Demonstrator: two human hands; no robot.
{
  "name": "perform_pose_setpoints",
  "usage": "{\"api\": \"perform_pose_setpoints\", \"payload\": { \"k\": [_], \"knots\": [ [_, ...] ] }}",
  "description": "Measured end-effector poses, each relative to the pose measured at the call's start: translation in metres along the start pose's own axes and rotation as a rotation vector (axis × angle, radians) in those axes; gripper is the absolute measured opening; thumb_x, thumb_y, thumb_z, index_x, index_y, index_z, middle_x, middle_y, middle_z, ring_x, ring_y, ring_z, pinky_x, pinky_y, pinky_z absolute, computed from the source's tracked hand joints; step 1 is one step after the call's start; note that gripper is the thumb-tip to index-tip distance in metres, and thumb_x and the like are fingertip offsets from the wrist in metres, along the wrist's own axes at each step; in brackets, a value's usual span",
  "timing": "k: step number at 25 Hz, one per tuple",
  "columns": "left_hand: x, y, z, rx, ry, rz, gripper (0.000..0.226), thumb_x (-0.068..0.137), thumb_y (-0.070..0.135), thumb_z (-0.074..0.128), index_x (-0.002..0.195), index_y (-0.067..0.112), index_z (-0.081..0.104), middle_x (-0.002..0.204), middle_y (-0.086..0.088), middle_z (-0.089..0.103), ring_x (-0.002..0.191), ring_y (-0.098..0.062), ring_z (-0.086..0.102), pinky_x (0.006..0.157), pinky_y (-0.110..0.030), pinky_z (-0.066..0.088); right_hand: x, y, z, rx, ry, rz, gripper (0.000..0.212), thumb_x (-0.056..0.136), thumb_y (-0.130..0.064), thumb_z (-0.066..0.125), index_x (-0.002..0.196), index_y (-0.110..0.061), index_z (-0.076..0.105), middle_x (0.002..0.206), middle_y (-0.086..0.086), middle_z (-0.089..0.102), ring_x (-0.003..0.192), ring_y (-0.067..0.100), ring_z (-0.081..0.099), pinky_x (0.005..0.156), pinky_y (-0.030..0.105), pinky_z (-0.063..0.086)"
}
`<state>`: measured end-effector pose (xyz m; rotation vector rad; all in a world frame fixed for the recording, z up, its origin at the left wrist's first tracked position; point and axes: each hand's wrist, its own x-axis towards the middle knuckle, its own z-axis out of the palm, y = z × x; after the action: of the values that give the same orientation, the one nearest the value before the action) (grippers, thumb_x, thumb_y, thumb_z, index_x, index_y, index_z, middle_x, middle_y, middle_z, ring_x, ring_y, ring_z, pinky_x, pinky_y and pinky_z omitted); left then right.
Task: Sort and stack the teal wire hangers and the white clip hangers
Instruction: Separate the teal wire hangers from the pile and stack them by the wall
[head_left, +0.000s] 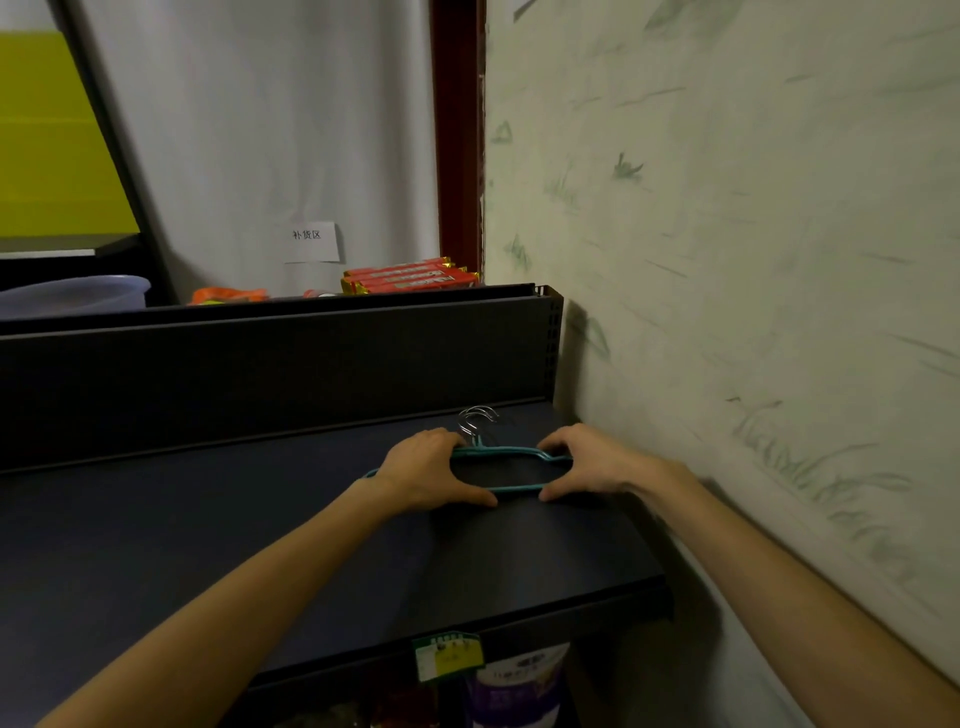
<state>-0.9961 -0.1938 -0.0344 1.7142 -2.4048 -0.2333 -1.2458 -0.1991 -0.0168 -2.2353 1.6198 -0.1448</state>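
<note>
Teal wire hangers (511, 470) lie flat in a small stack on the dark shelf top (208, 519), near its right end and close to the back panel (260, 379). Their metal hooks (477, 420) point away from the person, toward that panel. How many hangers are in the stack cannot be told — at least two hooks show.

Both hands are on the stack. Left hand (423, 475) covers the left part of the hangers, fingers curled over the upper wire near the hooks and thumb pressed to the lower bar. Right hand (587, 467) mirrors it on the right side — fingers over the upper wire, thumb at the lower bar. Both grip the wire frames loosely from above, with the open middle of the hangers visible between them. Bare forearms reach in from the bottom corners.

Pale wall (753, 260) with greenish scuff marks runs just beside the shelf on the right. Behind the back panel sit red-wrapped packets (410, 275) and a white paper label (311, 241) on a pale curtain. A bluish plastic tub (72, 293) sits far left. Below the shelf's front edge hangs a green price tag (449, 656), with a packaged product (519, 686) under it.
</note>
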Motion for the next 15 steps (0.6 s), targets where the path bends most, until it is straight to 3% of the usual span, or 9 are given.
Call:
{"api": "perform_pose_setpoints", "payload": {
  "k": [4, 12, 15],
  "knots": [
    [-0.001, -0.008, -0.006, 0.016, -0.075, -0.013, 0.105, 0.066, 0.075, 0.074, 0.148, 0.020, 0.040, 0.140, 0.000, 0.052, 0.121, -0.018, 0.053, 0.098, -0.032, 0.047, 0.007, -0.009, -0.004, -0.034, -0.050, -0.023, 0.092, 0.074, -0.036, 0.086, 0.150, -0.015, 0.038, 0.147, 0.004, 0.049, 0.129, 0.021, 0.051, 0.109, 0.033, 0.043],
    [0.000, -0.013, -0.010, 0.040, -0.087, 0.010, 0.089, 0.072, 0.073, 0.071, 0.142, 0.023, 0.050, 0.129, 0.002, 0.058, 0.111, -0.016, 0.056, 0.091, -0.036, 0.052, 0.021, -0.005, -0.014, -0.092, -0.101, -0.034, 0.081, 0.073, -0.035, 0.087, 0.142, -0.013, 0.051, 0.137, 0.004, 0.058, 0.121, 0.019, 0.057, 0.101, 0.028, 0.047],
    [-0.007, -0.016, -0.002, 0.063, -0.072, 0.040, 0.091, 0.079, 0.075, 0.062, 0.150, 0.024, 0.039, 0.143, 0.000, 0.050, 0.124, -0.017, 0.051, 0.101, -0.035, 0.047, 0.025, -0.004, -0.011, -0.133, -0.124, -0.029, 0.090, 0.074, -0.040, 0.085, 0.148, -0.015, 0.042, 0.146, 0.005, 0.051, 0.128, 0.021, 0.052, 0.107, 0.031, 0.044]
  ]
}}
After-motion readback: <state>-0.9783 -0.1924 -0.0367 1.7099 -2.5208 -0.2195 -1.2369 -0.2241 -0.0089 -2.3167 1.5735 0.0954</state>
